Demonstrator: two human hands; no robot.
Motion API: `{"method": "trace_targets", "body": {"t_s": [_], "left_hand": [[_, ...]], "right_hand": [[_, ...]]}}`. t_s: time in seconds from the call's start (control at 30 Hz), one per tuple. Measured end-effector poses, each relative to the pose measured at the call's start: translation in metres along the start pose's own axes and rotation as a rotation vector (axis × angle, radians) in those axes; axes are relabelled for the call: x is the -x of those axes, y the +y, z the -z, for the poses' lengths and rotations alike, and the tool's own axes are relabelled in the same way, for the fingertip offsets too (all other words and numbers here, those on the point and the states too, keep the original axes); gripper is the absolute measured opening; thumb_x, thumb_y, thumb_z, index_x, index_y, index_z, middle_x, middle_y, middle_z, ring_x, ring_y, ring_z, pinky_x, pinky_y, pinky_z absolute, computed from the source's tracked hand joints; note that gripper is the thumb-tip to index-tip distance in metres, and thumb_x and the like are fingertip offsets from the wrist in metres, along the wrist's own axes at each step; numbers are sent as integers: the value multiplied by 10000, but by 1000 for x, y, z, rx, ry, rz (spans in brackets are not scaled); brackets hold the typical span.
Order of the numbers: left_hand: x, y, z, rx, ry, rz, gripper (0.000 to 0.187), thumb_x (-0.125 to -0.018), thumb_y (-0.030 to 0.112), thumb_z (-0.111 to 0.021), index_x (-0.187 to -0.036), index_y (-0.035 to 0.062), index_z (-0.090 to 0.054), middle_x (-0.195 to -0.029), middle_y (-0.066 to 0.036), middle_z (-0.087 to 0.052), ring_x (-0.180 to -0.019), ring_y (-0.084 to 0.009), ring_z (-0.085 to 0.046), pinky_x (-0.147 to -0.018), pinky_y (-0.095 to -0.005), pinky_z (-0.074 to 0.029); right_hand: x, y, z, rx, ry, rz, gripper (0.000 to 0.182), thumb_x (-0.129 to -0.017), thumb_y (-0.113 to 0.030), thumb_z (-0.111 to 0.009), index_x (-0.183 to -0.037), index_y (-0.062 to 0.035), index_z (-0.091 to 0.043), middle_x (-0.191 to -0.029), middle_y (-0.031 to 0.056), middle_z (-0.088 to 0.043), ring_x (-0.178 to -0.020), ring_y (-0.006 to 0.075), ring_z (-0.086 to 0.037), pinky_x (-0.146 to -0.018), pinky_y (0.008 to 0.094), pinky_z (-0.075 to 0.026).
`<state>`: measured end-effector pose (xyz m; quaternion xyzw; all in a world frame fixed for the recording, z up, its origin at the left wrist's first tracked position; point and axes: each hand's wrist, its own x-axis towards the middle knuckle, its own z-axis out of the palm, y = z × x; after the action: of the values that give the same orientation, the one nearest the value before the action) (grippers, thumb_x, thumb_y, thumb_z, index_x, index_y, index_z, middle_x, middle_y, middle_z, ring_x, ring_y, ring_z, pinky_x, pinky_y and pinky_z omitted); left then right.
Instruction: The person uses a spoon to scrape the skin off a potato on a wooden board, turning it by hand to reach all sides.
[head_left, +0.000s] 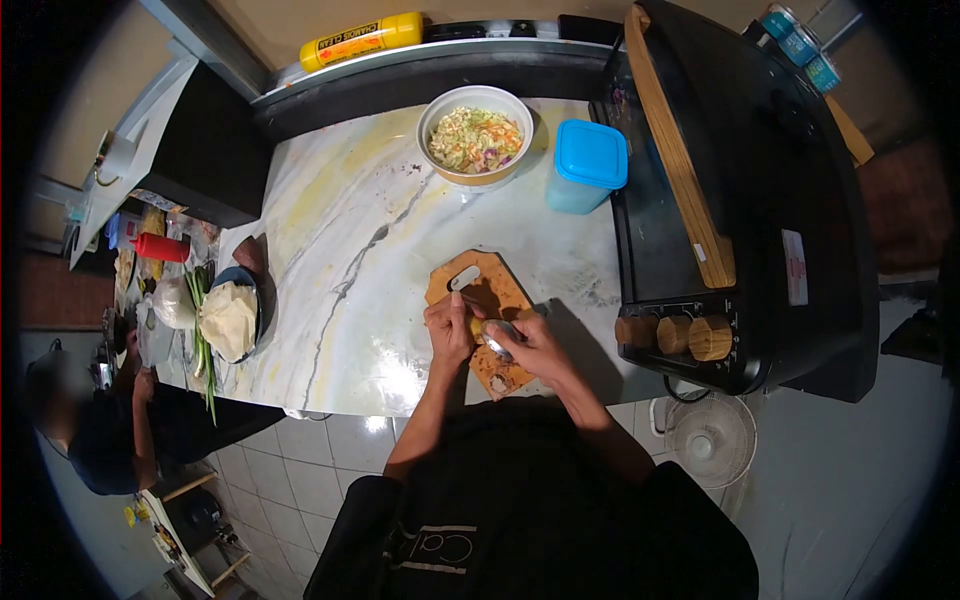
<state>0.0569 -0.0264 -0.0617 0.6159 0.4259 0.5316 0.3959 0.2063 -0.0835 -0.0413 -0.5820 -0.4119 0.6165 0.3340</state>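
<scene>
- Bowl [475, 135] at the counter's far edge: filled with shredded mix, pale with orange and purple bits.
- Tub [587, 166] just right of the bowl, blue lid on; contents hidden.
- Dark plate [250, 290] at the counter's left end carries a pale, crumpled heap.
- Wooden board [490, 295] lies on the marble counter [340, 250] near the front edge, beside a black stove [740, 200].
- Left hand [448, 328] closed around a small yellowish piece [477, 327], held over the board; the piece is mostly hidden by fingers.
- Right hand [530, 345] grips a metal tool [497, 340], its shiny end against the piece; what kind of tool is unclear.
</scene>
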Motion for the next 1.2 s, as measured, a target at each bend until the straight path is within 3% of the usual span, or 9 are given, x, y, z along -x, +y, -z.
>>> {"method": "trace_targets", "body": {"t_s": [0.23,0.37,0.43,0.6,0.7,0.73,0.97,1.1,1.2], "left_hand": [[0,-1,-1,13,-4,10,527,-1031,194,-362,-617,-32,-597,-606,-105,-629,-560,-212,-606,-568,-316,-463],[-6,1,-1,-41,0,-8,537,-1028,224,-362,-621,-36,-595,-618,-109,-632,-561,-211,-605,-567,-312,-462],[-2,8,0,-66,-13,42,557,-1024,261,-351,-627,-42,-597,-629,-109,-633,-560,-205,-599,-561,-307,-458],[-1,1,-1,-15,7,19,545,-1024,241,-362,-626,-46,-601,-627,-119,-633,-563,-208,-603,-553,-313,-452],[2,-1,2,-11,6,14,520,-1028,199,-370,-629,-44,-600,-619,-117,-632,-568,-220,-609,-564,-315,-461],[0,1,2,-22,0,13,521,-1028,198,-369,-629,-44,-601,-619,-117,-633,-568,-221,-609,-564,-315,-461],[-1,4,0,-10,22,67,520,-1027,201,-374,-631,-46,-604,-621,-117,-634,-574,-216,-607,-574,-317,-460],[-1,-2,1,30,23,31,518,-1025,203,-380,-632,-50,-603,-622,-118,-633,-571,-212,-604,-568,-313,-455],[-3,-2,0,37,21,49,514,-1022,199,-384,-629,-52,-599,-621,-118,-632,-572,-211,-604,-566,-311,-453]], "right_hand": [[8,11,1,-50,-11,8,346,-916,-299,-662,-786,22,-671,-628,-24,-559,-606,33,-469,-525,253,-401],[18,10,-4,39,71,215,350,-917,-305,-659,-786,19,-670,-625,-28,-552,-596,38,-464,-511,253,-395],[12,11,-8,-65,8,-3,380,-913,-329,-660,-760,19,-658,-595,-27,-522,-569,44,-439,-481,258,-361],[-5,26,-6,26,55,23,415,-893,-355,-679,-718,20,-634,-552,-50,-424,-541,44,-372,-457,277,-305],[3,41,-2,-97,13,31,294,-928,-261,-658,-784,-4,-661,-660,-65,-532,-581,16,-428,-497,224,-341],[7,45,-3,28,41,103,279,-928,-236,-659,-777,-1,-657,-661,-72,-525,-584,14,-421,-500,223,-340],[9,4,-4,-115,20,-8,399,-911,-352,-662,-774,23,-659,-618,-25,-548,-539,47,-479,-477,266,-395],[12,2,-3,-67,47,92,359,-922,-294,-663,-693,-20,-633,-588,-74,-465,-558,20,-354,-465,248,-279],[17,16,-3,135,55,140,350,-923,-284,-661,-692,-23,-636,-586,-75,-466,-556,22,-354,-466,252,-283]]}}
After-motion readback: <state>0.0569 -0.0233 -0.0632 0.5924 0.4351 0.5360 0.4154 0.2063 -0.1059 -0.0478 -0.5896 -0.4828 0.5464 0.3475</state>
